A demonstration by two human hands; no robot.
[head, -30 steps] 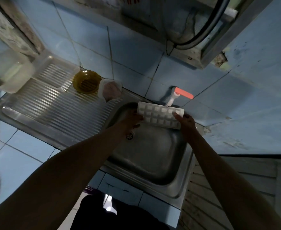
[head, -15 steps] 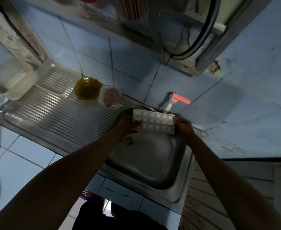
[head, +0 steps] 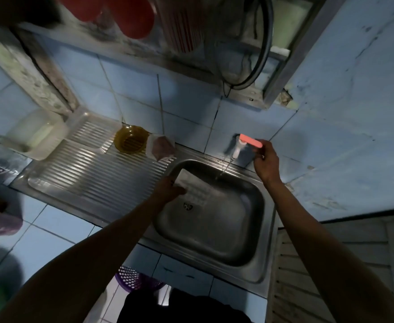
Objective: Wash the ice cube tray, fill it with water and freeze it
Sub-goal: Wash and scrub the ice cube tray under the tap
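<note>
A white ice cube tray [head: 197, 188] hangs tilted over the steel sink [head: 214, 229], and my left hand [head: 168, 190] grips its left end. Its right part blurs under a thin stream of water falling from the white tap [head: 236, 151]. My right hand [head: 264, 163] is up at the tap, fingers pinching the end of its orange-pink lever [head: 250, 141]. The sink's drain [head: 188, 206] shows just below the tray.
The ribbed draining board [head: 93, 169] left of the sink carries an amber bowl [head: 130, 138], a clear bag [head: 160, 148] and a white tub [head: 34, 134]. Red cups [head: 130, 15] hang on a shelf above. A purple basket [head: 135, 279] sits on the floor.
My right hand let go of the tray and rose to the tap lever. Water now runs. The tray dropped lower and tilted, held by my left hand alone.
</note>
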